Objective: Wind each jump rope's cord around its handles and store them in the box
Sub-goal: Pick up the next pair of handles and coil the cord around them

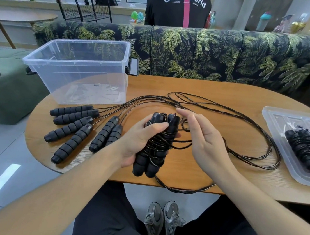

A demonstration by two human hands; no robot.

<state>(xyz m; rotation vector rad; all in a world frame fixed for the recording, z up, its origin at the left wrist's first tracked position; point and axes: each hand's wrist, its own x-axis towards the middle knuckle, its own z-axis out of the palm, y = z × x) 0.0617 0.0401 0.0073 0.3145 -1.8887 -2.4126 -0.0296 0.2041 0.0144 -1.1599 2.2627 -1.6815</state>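
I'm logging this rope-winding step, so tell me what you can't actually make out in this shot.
- Head view: the wound black jump ropes on the clear plastic lid are cut off by the right edge, so no count.
- The paired black foam handles are partly hidden by the left hand.
- Whether the right hand grips the black cord: its fingers hide it.

Left hand clenched, right hand loose

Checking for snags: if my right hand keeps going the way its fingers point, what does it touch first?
Probably the tops of the wound handles that your left hand grips; your right hand points up-left at them, though depth is unclear.
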